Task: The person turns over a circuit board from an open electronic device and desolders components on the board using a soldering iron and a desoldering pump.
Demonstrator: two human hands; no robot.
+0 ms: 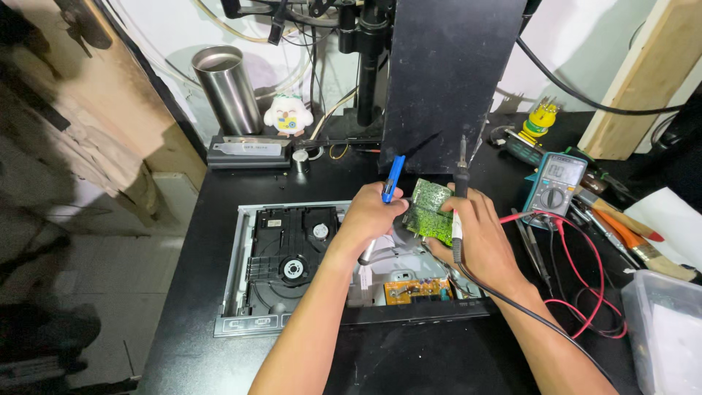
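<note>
An opened disc player chassis (245, 292) lies on the black table, with a black disc drive (292, 252) on its left and a small orange board (415, 290) at its front. My left hand (369, 216) grips a blue-handled tool (393, 180) above the chassis. My right hand (479, 234) holds a tilted green circuit board (430, 211) and a black soldering iron (461, 183) whose cord runs back along my forearm. Both hands meet over the right half of the chassis.
A multimeter (557, 183) with red leads (585, 278) lies to the right, beside brushes (629, 227) and a clear plastic box (662, 329). A steel cup (227, 88), a small owl figure (288, 113) and a black stand (446, 80) are at the back.
</note>
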